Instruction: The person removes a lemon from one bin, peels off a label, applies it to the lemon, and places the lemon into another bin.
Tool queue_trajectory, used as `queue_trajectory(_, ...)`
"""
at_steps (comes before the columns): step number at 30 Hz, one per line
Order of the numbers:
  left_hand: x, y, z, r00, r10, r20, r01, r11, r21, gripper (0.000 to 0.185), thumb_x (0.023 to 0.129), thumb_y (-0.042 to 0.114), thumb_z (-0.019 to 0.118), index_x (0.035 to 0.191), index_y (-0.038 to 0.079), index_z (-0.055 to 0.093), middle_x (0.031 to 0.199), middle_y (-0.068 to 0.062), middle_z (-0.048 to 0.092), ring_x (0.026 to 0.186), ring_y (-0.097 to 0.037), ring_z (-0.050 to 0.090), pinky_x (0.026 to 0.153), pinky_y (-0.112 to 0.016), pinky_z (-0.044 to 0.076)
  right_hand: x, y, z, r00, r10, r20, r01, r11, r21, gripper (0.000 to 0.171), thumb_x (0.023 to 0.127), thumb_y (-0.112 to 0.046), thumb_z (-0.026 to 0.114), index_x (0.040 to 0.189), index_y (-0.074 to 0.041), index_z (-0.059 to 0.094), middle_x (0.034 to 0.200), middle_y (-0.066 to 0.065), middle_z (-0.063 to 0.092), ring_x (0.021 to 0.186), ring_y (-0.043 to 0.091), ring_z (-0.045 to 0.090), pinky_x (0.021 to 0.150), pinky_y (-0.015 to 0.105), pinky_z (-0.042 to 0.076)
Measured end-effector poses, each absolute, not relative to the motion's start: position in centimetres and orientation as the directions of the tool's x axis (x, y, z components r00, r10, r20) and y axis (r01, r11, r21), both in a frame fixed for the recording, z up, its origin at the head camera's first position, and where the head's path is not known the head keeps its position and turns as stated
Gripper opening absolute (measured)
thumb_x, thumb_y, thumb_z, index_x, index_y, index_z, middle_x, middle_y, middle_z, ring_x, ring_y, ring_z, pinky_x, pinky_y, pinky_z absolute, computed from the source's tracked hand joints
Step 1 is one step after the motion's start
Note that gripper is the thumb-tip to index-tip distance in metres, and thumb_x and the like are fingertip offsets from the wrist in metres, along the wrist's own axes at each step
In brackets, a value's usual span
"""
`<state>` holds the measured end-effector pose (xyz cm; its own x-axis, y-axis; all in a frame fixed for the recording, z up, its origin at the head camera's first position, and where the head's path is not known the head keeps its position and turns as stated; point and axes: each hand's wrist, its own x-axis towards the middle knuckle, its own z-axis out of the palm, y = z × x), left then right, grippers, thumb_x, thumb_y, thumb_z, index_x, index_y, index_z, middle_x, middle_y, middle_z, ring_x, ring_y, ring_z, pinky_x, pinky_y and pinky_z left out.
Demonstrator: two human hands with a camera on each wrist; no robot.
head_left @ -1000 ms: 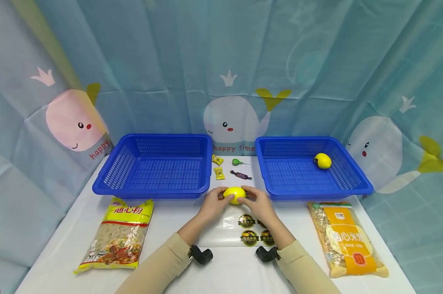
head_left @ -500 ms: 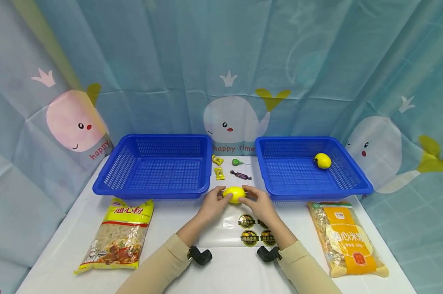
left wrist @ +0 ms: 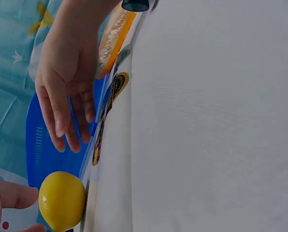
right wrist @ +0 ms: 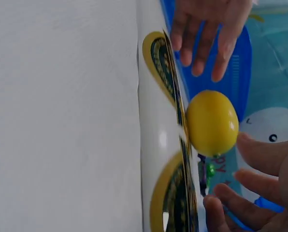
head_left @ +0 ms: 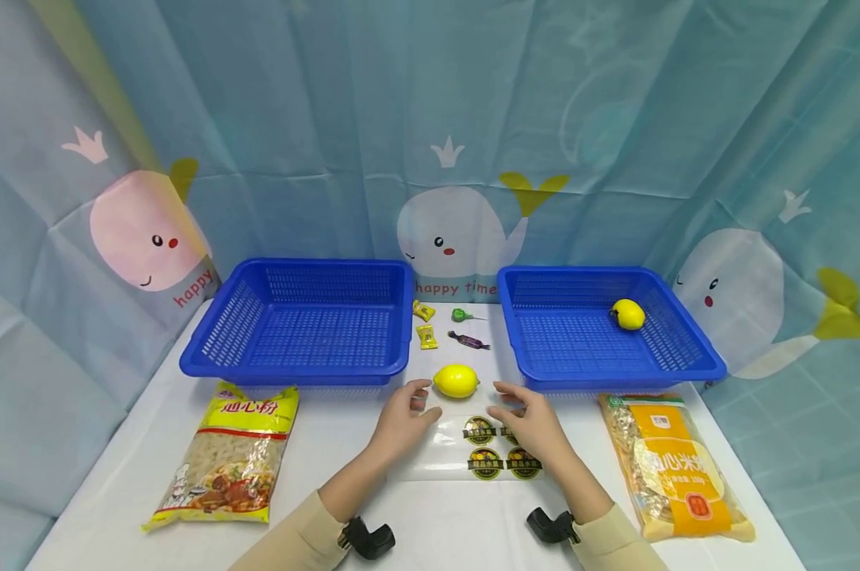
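Lemon [head_left: 456,381] sits free on the bench [head_left: 430,523], at the far edge of the sticker sheet [head_left: 472,448], between two blue baskets [head_left: 297,321]. Left hand [head_left: 403,414] and right hand [head_left: 528,416] flank it, fingers relaxed, holding nothing. A second lemon [head_left: 627,314] lies in the right basket [head_left: 601,325].

Between the two blue baskets [head_left: 297,317] [head_left: 608,329] runs a narrow lane of table, cluttered at the back by small candies [head_left: 444,327] and blocked in front by the lemon [head_left: 456,381]. Two noodle bags [head_left: 226,456] [head_left: 675,464] flank the near table; the sticker sheet [head_left: 472,448] lies flat between them.
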<state>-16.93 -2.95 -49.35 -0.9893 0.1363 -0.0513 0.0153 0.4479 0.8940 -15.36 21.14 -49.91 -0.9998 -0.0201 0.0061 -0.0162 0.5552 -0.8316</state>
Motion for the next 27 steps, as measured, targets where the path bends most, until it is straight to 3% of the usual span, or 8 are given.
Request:
queue_trajectory(8, -15.3, -3.1, -48.9, -0.968, 0.246, 0.039, 0.143, 0.418, 0.897, 0.037, 0.087, 0.012, 0.074, 0.121, 0.0, 0.066, 0.114, -0.017, 0.067, 0.102, -0.032, 0.062, 0.088, -0.041, 0.054, -14.9, 22.5, -49.4, -0.998, -0.06, -0.036, -0.022, 0.759, -0.651, 0.035, 0.085, -0.021, 0.082, 0.117, -0.011, 0.073, 0.12, 0.01, 0.071, 0.12, 0.035, 0.061, 0.105, 0.053, 0.046)
queue_trajectory(16, -14.8, -2.3, -49.0, -0.944, 0.324, 0.062, 0.211, 0.447, 0.87, 0.032, 0.087, 0.014, 0.073, 0.117, 0.003, 0.069, 0.111, -0.014, 0.07, 0.098, -0.03, 0.064, 0.085, -0.036, 0.054, -15.4, 22.6, -49.9, -0.995, -0.054, -0.081, 0.008, 0.784, -0.621, 0.02, 0.079, -0.024, 0.087, 0.087, -0.018, 0.069, 0.095, -0.001, 0.069, 0.1, 0.024, 0.06, 0.095, 0.048, 0.047)
queue_trajectory(23, -14.6, -1.9, -48.6, -0.919, 0.386, 0.078, 0.299, 0.554, 0.777, 0.024, 0.089, 0.017, 0.071, 0.111, 0.011, 0.073, 0.106, -0.007, 0.071, 0.097, -0.025, 0.063, 0.085, -0.038, 0.052, -15.5, 22.9, -49.7, -0.993, -0.073, -0.094, 0.002, 0.78, -0.626, 0.034, 0.074, -0.028, 0.09, 0.101, -0.017, 0.072, 0.115, 0.004, 0.07, 0.115, 0.032, 0.057, 0.103, 0.053, 0.044)
queue_trajectory(27, -14.2, -1.9, -48.4, -0.911, 0.406, 0.07, 0.307, 0.554, 0.774, 0.023, 0.089, 0.017, 0.072, 0.11, 0.01, 0.073, 0.105, -0.007, 0.071, 0.097, -0.026, 0.063, 0.085, -0.038, 0.051, -15.4, 23.0, -50.0, -0.992, -0.069, -0.102, 0.01, 0.78, -0.626, 0.03, 0.072, -0.027, 0.091, 0.093, -0.02, 0.071, 0.108, 0.003, 0.07, 0.11, 0.031, 0.056, 0.101, 0.052, 0.043)
